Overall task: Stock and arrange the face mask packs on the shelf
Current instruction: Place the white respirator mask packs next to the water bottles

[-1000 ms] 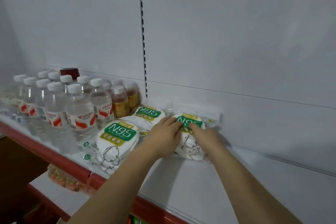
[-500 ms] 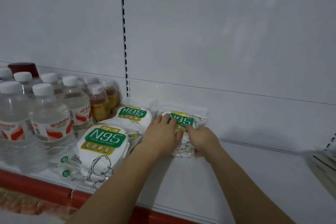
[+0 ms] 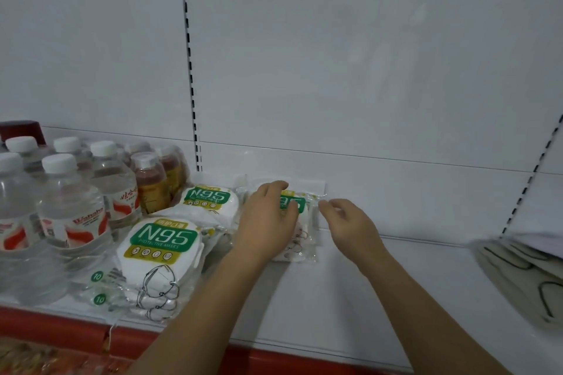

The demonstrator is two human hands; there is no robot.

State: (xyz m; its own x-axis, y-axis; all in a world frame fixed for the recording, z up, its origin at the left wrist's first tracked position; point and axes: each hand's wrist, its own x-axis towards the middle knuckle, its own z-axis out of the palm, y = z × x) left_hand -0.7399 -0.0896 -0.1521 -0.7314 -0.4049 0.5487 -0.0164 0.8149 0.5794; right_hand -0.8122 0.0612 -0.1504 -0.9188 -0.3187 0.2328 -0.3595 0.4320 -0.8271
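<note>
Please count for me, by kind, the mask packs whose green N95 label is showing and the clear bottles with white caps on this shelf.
White mask packs in clear plastic with a green N95 label: 3 (one lies partly under the left hand)
Clear plastic water bottles with white caps: 5
Total: 8
</note>
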